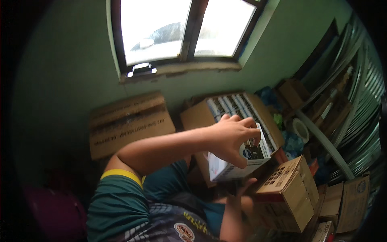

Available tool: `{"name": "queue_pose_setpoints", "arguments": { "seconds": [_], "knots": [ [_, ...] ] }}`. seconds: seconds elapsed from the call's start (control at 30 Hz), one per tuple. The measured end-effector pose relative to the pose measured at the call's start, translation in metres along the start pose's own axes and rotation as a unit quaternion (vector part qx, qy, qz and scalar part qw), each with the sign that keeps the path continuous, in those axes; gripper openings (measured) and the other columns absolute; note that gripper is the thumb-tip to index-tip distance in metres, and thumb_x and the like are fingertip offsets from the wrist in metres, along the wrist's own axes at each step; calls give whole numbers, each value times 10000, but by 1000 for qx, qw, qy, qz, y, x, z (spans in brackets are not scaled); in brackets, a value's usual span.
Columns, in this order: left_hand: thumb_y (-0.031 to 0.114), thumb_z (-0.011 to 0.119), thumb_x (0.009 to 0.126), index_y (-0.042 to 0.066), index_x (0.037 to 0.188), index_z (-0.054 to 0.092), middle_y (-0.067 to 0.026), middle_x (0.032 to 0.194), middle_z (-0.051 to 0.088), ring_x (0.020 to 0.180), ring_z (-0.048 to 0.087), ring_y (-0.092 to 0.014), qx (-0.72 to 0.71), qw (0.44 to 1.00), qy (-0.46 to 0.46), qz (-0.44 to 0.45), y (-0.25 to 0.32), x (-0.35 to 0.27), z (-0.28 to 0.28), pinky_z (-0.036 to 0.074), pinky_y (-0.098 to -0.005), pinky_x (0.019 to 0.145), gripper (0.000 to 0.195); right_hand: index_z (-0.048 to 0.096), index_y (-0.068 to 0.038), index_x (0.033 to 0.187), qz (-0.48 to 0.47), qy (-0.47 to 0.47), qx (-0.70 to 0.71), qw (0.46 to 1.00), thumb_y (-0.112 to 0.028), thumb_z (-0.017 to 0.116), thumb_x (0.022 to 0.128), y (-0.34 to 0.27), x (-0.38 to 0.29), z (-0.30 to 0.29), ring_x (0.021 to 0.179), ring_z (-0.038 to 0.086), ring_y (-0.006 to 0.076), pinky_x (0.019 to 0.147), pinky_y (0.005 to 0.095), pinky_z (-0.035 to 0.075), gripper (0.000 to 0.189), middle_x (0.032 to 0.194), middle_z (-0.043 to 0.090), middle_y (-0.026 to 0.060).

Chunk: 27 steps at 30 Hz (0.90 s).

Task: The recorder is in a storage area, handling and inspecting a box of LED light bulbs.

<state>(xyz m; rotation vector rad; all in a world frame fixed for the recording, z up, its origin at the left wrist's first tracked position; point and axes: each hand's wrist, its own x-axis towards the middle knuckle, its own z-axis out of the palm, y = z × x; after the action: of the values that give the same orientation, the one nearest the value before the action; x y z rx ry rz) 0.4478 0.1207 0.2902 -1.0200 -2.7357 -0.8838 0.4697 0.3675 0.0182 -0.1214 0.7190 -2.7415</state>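
Note:
My left hand (234, 139) reaches in from the left, palm down, its fingers and thumb spread over a white printed carton (255, 151) and gripping it. The carton is tilted, at the near side of an open cardboard box (196, 116) packed with rows of similar white-and-dark cartons (231, 104). My right hand (243, 196) is lower down, beneath the white carton and left of a brown cardboard box. It is blurred, with one digit raised; whether it holds anything cannot be made out.
A closed cardboard box (130, 127) is by the wall under the window (181, 33). On the right are a taped brown box (299, 193), more cartons (350, 202), a tape roll (300, 130), plastic bags (291, 143) and long, shiny ribbed strips (356, 115). Something purple (54, 211) is at lower left.

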Motion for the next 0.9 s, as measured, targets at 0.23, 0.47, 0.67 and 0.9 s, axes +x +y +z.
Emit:
{"name": "queue_pose_setpoints", "arguments": {
  "seconds": [0.23,0.47,0.67,0.9],
  "knots": [
    [323,845,775,103,1162,735,-168,1373,626,1234,633,-369,-221,936,243,128,-11,-77,-6,437,-540,1074,458,415,-90,1548,123,-19,-156,980,-688,547,966,37,6,-35,1334,526,311,1131,500,433,845,1440,544,138],
    [114,825,800,74,1155,775,-180,1289,696,1214,658,-351,-166,947,241,135,-6,-137,-8,495,-470,1072,361,412,-82,1548,174,-21,-149,973,-651,557,970,70,-1,-7,1326,537,308,1119,492,446,824,1436,551,143],
    [49,824,803,31,1120,744,-192,1373,630,1271,607,-310,-280,925,255,-35,-11,-167,18,462,-393,1083,327,410,-75,1548,177,-21,-118,977,-619,566,973,97,5,4,1319,547,305,1109,486,458,807,1433,556,147],
    [62,859,803,15,1219,728,-132,1287,661,1287,568,-230,-302,915,266,6,-14,-150,24,413,-381,1122,439,407,-67,1548,140,-12,-101,985,-582,577,976,82,12,18,1311,558,302,1096,478,471,788,1429,562,152]
  ]
}}
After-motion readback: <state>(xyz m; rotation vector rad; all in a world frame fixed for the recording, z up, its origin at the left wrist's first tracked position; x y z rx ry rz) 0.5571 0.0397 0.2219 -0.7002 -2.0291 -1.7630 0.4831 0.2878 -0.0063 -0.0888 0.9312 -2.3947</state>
